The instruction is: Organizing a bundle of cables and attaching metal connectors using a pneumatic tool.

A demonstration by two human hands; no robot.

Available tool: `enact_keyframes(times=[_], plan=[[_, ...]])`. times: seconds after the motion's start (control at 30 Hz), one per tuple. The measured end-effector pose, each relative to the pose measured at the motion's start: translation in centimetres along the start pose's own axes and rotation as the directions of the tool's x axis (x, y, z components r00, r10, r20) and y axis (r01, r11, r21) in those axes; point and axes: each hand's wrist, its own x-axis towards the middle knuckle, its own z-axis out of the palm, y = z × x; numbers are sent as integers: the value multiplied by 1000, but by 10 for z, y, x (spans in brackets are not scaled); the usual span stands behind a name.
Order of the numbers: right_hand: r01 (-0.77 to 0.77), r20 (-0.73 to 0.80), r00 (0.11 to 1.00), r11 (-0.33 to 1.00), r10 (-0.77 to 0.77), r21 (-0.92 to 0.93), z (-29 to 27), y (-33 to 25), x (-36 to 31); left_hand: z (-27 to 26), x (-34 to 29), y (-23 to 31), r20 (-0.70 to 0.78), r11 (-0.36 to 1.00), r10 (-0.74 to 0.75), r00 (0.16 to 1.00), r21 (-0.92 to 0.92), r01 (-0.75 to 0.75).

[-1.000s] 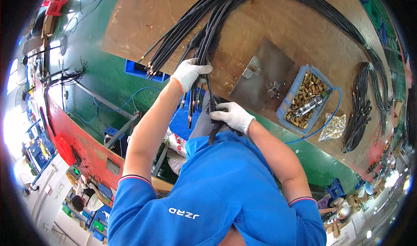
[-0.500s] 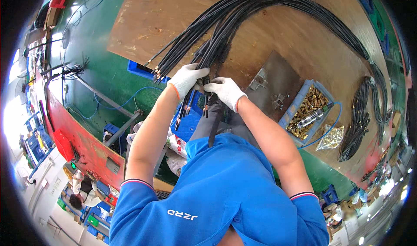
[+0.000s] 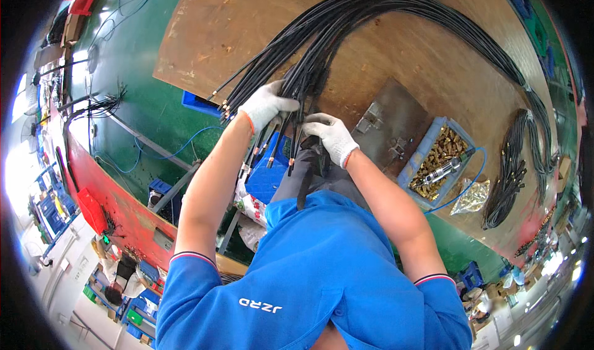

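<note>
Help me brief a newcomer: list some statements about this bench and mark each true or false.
The left hand and right hand wear white gloves. True.
The silver tool lies on brass-coloured fittings in the light blue bin. True.
The right hand holds the silver tool. False: it lies apart from both hands.
The left hand touches black cables. True.
The light blue bin stands on the floor. False: it stands on the brown table.

White lettering (image 3: 260, 304), on blue shirt (image 3: 309, 251)

White glare bleaches the left side of curved edges.
</note>
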Motion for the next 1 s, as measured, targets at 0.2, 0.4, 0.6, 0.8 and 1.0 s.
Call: enact_keyframes(times=[0.2, 0.4, 0.6, 0.8, 1.0], plan=[[60, -151, 988, 957, -17, 285, -16, -12, -10, -5, 33, 18, -158, 980, 155, 975, 146, -133], [205, -383, 924, 858, -10, 470, -15, -11, 2, 16, -8, 37, 22, 987, -161, 987, 28, 160], [358, -420, 877, 899, -233, 250, 14, -23, 1, 47, -13, 10, 30, 992, -19, 999, -126, 23], [-64, -39, 997, 996, 67, 64, -15, -42, -17, 44, -16, 21, 34, 999, -25, 999, -33, 26], [-141, 203, 970, 990, 134, 24, -38, -50, -11, 41, -16, 19, 77, 999, -39, 996, 8, 39]])
